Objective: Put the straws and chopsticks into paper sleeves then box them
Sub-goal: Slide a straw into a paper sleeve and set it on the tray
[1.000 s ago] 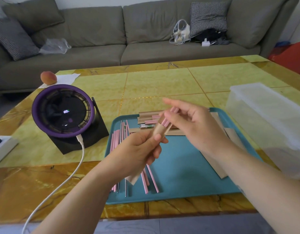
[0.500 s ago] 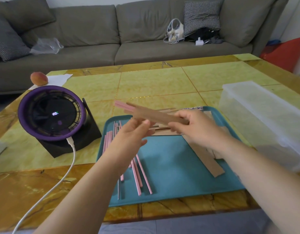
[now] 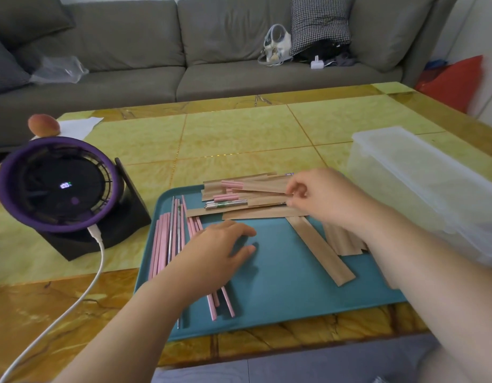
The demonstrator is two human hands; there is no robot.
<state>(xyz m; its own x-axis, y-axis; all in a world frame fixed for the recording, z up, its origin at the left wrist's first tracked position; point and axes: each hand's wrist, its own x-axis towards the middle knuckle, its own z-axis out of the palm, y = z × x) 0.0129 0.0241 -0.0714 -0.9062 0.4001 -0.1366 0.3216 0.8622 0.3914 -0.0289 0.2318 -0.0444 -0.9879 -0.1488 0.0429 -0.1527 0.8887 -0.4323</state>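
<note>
Far left on the table [image 3: 239, 139] there's a purple fan [image 3: 59, 186] with a white cable [image 3: 81, 286] plugged in, and a peach [image 3: 43, 125] behind it.

Next comes the teal tray [image 3: 280, 299], which holds pretty much everything for the job. Along its left side lie the loose pink straws [image 3: 159, 244] with a few steel sticks [image 3: 171, 233] mixed in (straws or chopsticks, can't tell). They all run near-to-far, roughly parallel. The left hand [image 3: 214, 250] rests flat on some of those pink straws, fingers relaxed and slightly spread, gripping nothing. A few straw ends poke out below the wrist.

At the tray's far edge is a stack of filled sleeves [image 3: 256, 208] lying crosswise, left to right, with pink and steel tips sticking out of their left ends. The top sleeve [image 3: 263, 186] lies on that stack the same way, pink tips pointing left. The right hand [image 3: 325, 197] pinches its right end between thumb and curled fingers.

Just nearer, empty sleeves [image 3: 321, 250] lie flat on the tray. The clearest one slants from the stack toward the near right corner, and others sit partly under the right forearm.

Far right, off the tray, there's a cloudy plastic box [image 3: 422, 189]. What's in it can't be made out.
</note>
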